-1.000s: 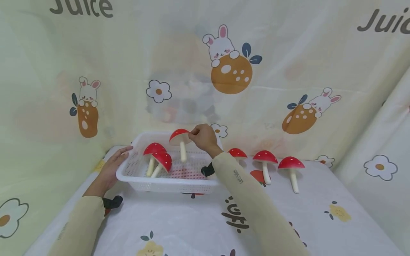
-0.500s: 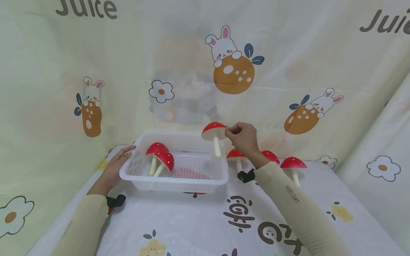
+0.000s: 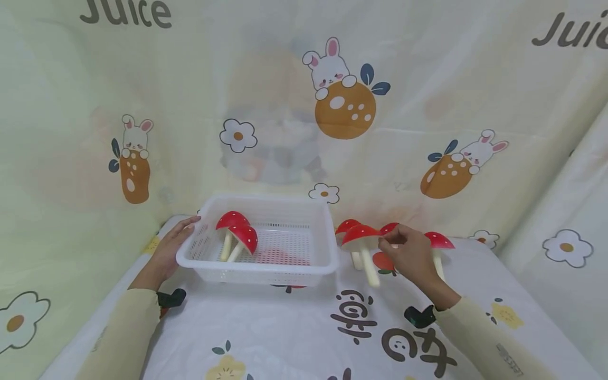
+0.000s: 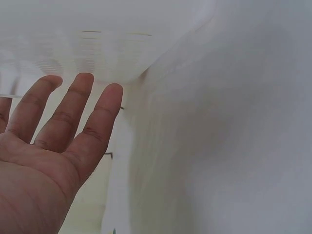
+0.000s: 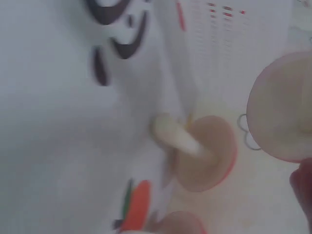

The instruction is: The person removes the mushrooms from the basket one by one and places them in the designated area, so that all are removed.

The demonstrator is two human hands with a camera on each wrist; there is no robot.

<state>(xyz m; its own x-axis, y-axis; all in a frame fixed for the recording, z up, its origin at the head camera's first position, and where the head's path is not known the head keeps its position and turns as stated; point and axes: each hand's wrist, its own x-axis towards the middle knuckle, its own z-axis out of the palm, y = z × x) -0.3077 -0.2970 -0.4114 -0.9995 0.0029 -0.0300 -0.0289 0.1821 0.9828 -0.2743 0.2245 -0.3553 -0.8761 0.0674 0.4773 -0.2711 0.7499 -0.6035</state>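
I have my right hand (image 3: 412, 256) at about 4 o'clock on the desk (image 3: 285, 338), pinching the cap edge of a red mushroom (image 3: 361, 236); its pale stem slants down toward the cloth, just right of the basket (image 3: 266, 269). In the right wrist view the picture is blurred, but I can make out the underside of a cap (image 5: 280, 107) at the right edge and another mushroom (image 5: 200, 151) beside the basket wall.

My left hand (image 3: 168, 253) sits at about 9 o'clock, fingers straight and relaxed, resting against the basket's left rim. The left wrist view shows those fingers (image 4: 73, 112) spread flat at the white plastic; it grasps nothing.

Inside the basket, toward its left end, two mushrooms (image 3: 236, 235) lean together, caps touching.

Farther back, at about 2 o'clock, three more mushrooms stand along the far side of the desk: one (image 3: 345, 226) just behind the held one, one (image 3: 388, 228) partly hidden by my hand, and one (image 3: 439, 241) to its right.
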